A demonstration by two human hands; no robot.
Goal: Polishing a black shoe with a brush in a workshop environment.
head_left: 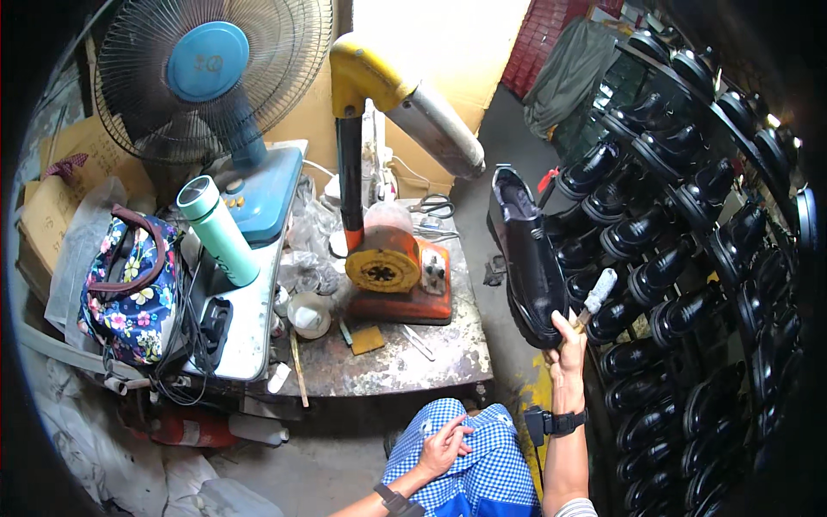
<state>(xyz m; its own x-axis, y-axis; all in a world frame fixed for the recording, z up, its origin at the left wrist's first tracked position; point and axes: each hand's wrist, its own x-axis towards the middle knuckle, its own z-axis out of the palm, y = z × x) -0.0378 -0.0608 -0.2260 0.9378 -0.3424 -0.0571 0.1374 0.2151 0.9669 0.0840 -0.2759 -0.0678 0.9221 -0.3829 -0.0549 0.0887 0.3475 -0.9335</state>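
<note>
Raised on the right, my right hand (pixel 568 346) is closed at the toe of a black leather shoe (pixel 531 258), whose heel points up and away. The same hand also holds a thin-handled dauber (pixel 600 290) with a pale, fuzzy head, which sticks up beside the shoe. My left hand (pixel 444 448) lies over the blue-and-white checked cloth (pixel 495 452) on my lap, its fingers loosely stretched and nothing seen in them. Both wrists wear dark straps.
A rack of black shoes (pixel 663 258) fills the right side. On the worn table (pixel 413 370) stands a hot-air blower (pixel 379 271) with a yellow elbow, near scissors (pixel 433 205) and a white cup (pixel 308 314). Left are a fan (pixel 208 60), green bottle (pixel 218 231) and floral bag (pixel 131 289).
</note>
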